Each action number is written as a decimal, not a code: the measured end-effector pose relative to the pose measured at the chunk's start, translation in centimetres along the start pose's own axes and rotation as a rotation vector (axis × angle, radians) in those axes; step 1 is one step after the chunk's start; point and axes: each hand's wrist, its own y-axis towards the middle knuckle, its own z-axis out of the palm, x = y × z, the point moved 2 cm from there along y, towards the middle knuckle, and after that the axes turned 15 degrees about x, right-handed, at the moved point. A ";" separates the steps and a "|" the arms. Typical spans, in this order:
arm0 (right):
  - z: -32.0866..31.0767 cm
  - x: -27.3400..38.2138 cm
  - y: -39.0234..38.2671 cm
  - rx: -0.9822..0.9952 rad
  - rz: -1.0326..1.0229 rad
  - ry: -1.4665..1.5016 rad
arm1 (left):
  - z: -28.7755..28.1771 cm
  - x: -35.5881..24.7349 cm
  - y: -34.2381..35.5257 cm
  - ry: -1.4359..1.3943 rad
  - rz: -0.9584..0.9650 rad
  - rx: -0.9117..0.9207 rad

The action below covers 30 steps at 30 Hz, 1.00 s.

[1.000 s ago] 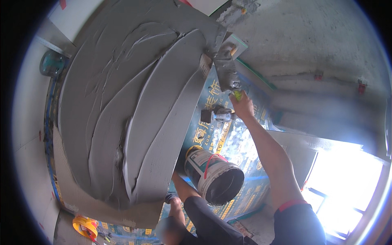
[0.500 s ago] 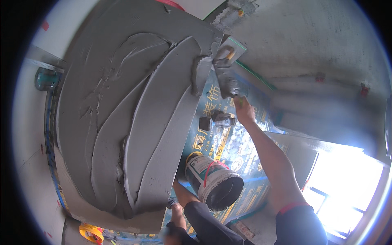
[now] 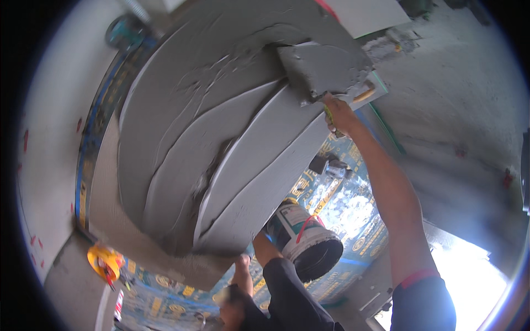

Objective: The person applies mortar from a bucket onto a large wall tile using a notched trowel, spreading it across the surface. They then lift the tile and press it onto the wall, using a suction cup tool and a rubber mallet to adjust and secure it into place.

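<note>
— What's the right hand [image 3: 338, 115] doing?

— Its fingers are wrapped tight around the handle of a trowel [image 3: 323, 69], far right. The blade is caked in grey mortar and lies flat against the big tile [image 3: 221, 143], near its far right corner.

— And the tile?

— It fills the middle, its face spread with grey mortar [image 3: 182, 165] in long curved ridges.

— The left hand [image 3: 243, 265]?

— Down at the tile's near edge, touching it. Whether its fingers are curled or spread, I cannot tell.

— Anything nearby?

— A bucket [image 3: 309, 243] just right of that hand, on a printed blue sheet [image 3: 353, 209]. A yellow tool [image 3: 105, 262] lies near left.
</note>
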 end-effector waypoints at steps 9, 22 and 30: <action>25.8 -3.6 -10.4 0.433 -0.093 -0.693 | 3.3 3.6 0.1 -0.165 0.030 -0.067; 43.5 -15.0 -25.0 0.558 -0.146 -1.070 | 7.7 8.8 0.3 -0.373 0.162 -0.174; 29.8 -9.8 -17.7 -0.074 0.190 -1.132 | 9.7 10.3 -0.9 -0.394 0.151 -0.175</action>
